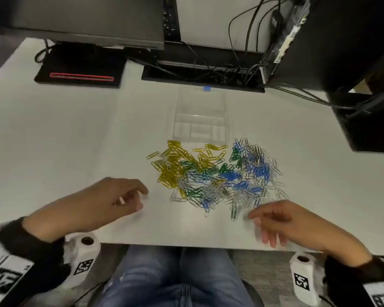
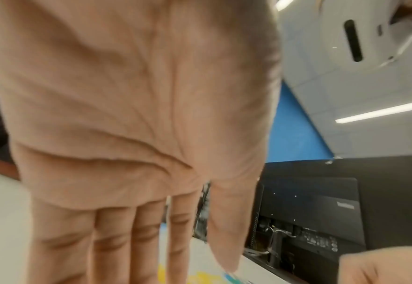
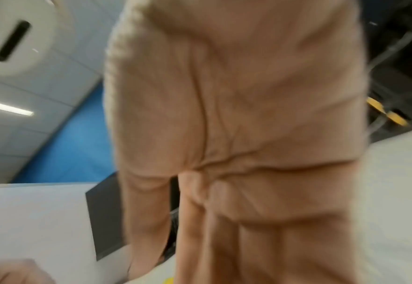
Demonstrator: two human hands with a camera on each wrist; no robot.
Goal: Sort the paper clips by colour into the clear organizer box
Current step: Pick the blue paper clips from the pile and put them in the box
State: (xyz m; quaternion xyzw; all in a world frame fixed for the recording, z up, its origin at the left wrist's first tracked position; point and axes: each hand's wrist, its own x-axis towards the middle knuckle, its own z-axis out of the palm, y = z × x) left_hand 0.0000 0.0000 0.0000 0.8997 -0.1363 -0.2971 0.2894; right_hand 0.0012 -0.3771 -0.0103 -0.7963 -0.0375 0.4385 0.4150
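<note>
Yellow, green, blue and silver paper clips (image 1: 215, 176) are being left heaped just before the clear organizer box (image 1: 201, 116); both hands, left hand (image 1: 111, 199) and right hand (image 1: 282, 220), are being held loose-fingered and empty beside the heap, probably readying picks.

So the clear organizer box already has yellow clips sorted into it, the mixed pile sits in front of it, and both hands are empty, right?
Not quite. The head view shows the clear organizer box holding no clips yet; its compartments are bare. The rest stands: the mixed pile of paper clips lies on the table in front of it, and the left hand and right hand hold nothing.
</note>
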